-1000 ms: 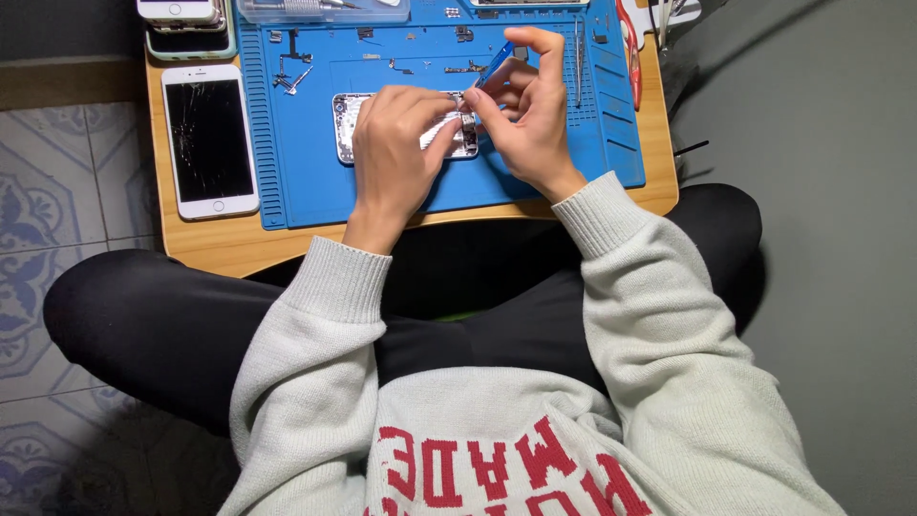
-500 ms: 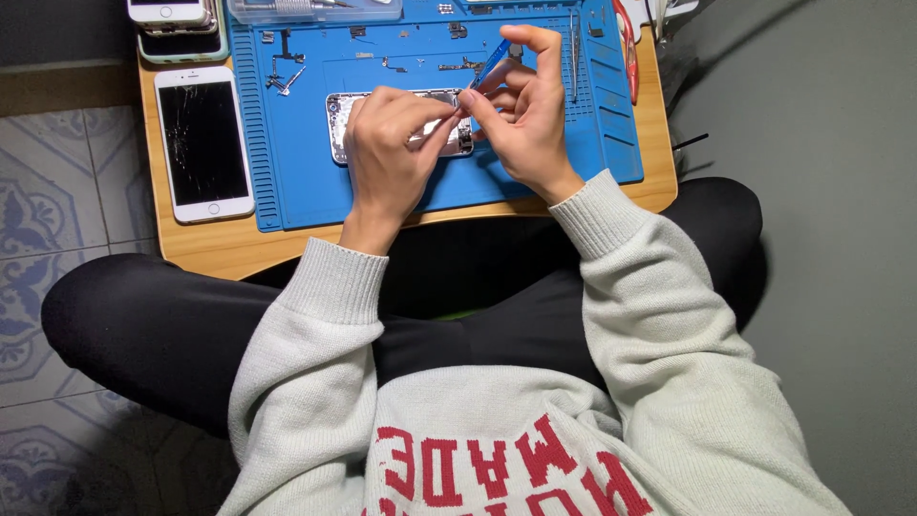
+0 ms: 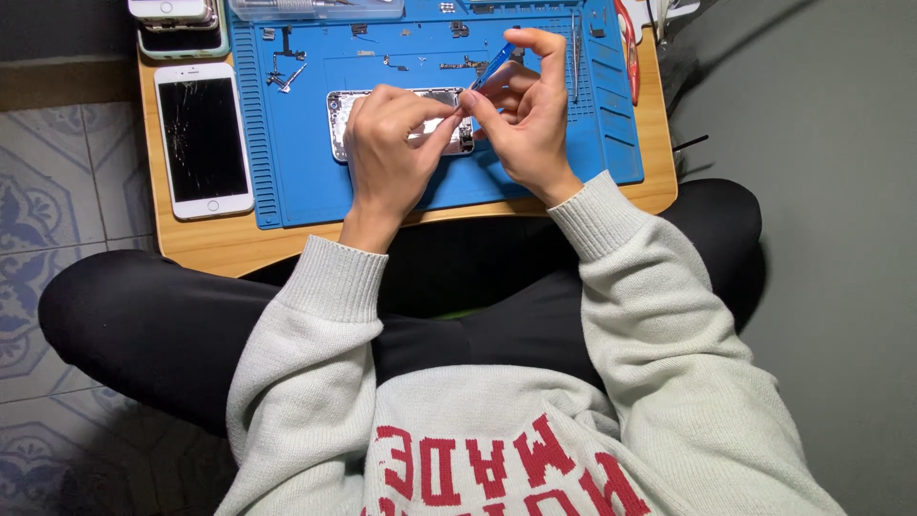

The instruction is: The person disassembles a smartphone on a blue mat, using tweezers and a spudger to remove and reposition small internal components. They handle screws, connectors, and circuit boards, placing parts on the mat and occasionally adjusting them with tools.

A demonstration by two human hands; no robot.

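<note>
Opened phone body point(image 3: 355, 122) lies flat on the blue repair mat point(image 3: 315, 186), near the mat's middle, long side running parallel to the bench's near edge; only its left end and a strip of its top edge show, the rest sits under the hands

Left hand point(image 3: 387, 143) rests over the phone body, fingers curled, thumb and forefinger pinched on a small pale part at the phone's right end; what the part is, too small to tell

Right hand point(image 3: 523, 115) just beside it, fingertips touching the left's, closed around a thin blue tool point(image 3: 494, 67) that slants up toward the bench's far edge, lower tip at the phone's right end

White phone with cracked screen point(image 3: 202, 139) lies face up on the wooden bench point(image 3: 205, 248) along the left edge, off the mat. More phones stacked point(image 3: 181, 24) at the far left corner. Small screws and metal bits point(image 3: 285, 69) scattered on the mat's far left part. Red-handled tool point(image 3: 629, 48) along the mat's right side
</note>
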